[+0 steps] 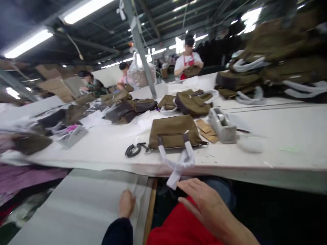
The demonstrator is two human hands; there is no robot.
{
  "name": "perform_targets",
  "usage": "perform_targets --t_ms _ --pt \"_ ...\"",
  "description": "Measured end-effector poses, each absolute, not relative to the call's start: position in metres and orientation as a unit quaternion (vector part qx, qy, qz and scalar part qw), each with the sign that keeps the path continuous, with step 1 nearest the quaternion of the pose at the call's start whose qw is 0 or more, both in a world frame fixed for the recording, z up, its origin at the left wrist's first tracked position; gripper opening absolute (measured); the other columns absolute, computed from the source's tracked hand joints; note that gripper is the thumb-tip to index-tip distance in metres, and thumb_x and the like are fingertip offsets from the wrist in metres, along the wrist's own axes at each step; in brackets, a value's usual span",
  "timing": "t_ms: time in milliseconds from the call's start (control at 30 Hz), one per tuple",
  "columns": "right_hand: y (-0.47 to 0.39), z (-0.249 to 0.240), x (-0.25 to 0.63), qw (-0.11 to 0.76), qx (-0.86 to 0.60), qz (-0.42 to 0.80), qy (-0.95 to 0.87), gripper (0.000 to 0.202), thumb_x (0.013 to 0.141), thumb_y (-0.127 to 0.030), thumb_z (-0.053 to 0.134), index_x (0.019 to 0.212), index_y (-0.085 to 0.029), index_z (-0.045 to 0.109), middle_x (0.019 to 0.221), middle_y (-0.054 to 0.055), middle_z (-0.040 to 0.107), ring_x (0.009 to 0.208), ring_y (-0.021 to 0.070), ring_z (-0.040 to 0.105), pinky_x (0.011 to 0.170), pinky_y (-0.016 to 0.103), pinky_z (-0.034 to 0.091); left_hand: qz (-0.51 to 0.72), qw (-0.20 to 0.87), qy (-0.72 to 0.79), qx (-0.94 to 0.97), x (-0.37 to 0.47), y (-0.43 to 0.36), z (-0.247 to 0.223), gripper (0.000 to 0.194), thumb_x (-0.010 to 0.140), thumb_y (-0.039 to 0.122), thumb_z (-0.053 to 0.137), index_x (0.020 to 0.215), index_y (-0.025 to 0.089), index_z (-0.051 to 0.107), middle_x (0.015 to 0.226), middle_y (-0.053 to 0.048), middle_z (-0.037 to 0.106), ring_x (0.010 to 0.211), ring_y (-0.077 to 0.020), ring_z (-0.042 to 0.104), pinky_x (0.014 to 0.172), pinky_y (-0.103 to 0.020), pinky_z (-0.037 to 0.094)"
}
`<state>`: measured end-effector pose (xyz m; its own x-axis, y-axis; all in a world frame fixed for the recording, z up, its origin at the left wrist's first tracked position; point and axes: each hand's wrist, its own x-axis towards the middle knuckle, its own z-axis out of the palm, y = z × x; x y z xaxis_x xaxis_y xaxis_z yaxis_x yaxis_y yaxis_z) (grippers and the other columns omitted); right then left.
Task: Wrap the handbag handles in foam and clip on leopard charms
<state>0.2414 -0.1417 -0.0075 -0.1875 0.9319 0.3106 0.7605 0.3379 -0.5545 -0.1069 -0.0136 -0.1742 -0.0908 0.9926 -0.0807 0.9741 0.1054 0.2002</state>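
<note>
My left hand [126, 204] is low at the left, blurred, its fingers curled at the creased edge of a large pale sheet [84, 204]. The sheet looks like paper or thin foam. My right hand [201, 204] is in front of the table edge with fingers stretched and slightly apart. Its fingertips are close to the loose end of a white wrapping [178, 166] around a bag's handles; whether they touch, I cannot tell. That olive-brown handbag [173, 131] lies on the table, its handles hanging toward me. A coiled black strap [134, 149] is beside it.
A grey tape dispenser [223, 127] and brown cardboard pieces [206, 131] are right of the bag. More olive bags [194, 102] lie behind, with a tall pile [281, 61] at right. Several people work across the white table [281, 132]. A metal post [143, 51] rises behind.
</note>
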Motion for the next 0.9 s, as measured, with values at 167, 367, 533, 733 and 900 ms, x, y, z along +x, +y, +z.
perform_targets --t_ms 167,367,533,733,900 --pt "-0.144 -0.029 0.212 0.241 -0.506 0.191 -0.806 0.036 0.085 -0.020 0.066 0.121 -0.021 0.065 0.112 0.009 0.070 0.098 0.0271 0.065 0.085 0.042 0.058 0.032 0.098 0.740 0.665 -0.115 -0.019 -0.183 0.017 0.087 0.008 0.053 0.100 0.009 0.064 0.106 -0.014 0.067 0.109 -0.0241 0.062 0.100 -0.034 0.043" --pt "-0.152 -0.054 0.179 0.206 -0.482 0.233 -0.819 0.042 0.079 -0.017 0.071 0.121 -0.023 0.066 0.106 0.007 0.072 0.094 0.0264 0.068 0.081 0.041 0.060 0.087 0.122 0.740 0.656 -0.118 -0.017 -0.188 0.016 0.082 0.011 0.053 0.095 0.011 0.063 0.103 -0.013 0.067 0.110 -0.0274 0.060 0.099 -0.034 0.042" --pt "-0.152 -0.063 0.163 0.233 -0.486 0.227 -0.811 0.040 0.077 -0.016 0.073 0.116 -0.025 0.069 0.108 0.007 0.073 0.093 0.0259 0.069 0.080 0.037 0.061 0.146 0.158 0.752 0.623 -0.141 -0.018 -0.188 0.011 0.081 0.013 0.047 0.075 0.017 0.056 0.078 -0.008 0.066 0.084 -0.0239 0.065 0.080 -0.032 0.047" --pt "-0.126 -0.058 0.142 0.232 -0.475 0.301 -0.794 0.036 0.084 -0.022 0.067 0.120 -0.026 0.068 0.112 0.006 0.072 0.099 0.0238 0.068 0.088 0.035 0.056 0.250 0.231 0.733 0.590 -0.183 -0.041 -0.176 0.012 0.078 0.024 0.043 0.069 0.021 0.051 0.063 -0.002 0.061 0.065 -0.0209 0.062 0.064 -0.030 0.047" --pt "-0.061 -0.031 0.103 0.267 -0.436 0.367 -0.777 0.039 0.092 -0.042 0.057 0.125 -0.023 0.065 0.118 0.008 0.069 0.105 0.0234 0.065 0.094 0.035 0.050 0.322 0.283 0.705 0.565 -0.194 -0.083 -0.169 0.015 0.077 0.034 0.045 0.071 0.022 0.051 0.066 -0.002 0.061 0.065 -0.0201 0.060 0.063 -0.030 0.047"
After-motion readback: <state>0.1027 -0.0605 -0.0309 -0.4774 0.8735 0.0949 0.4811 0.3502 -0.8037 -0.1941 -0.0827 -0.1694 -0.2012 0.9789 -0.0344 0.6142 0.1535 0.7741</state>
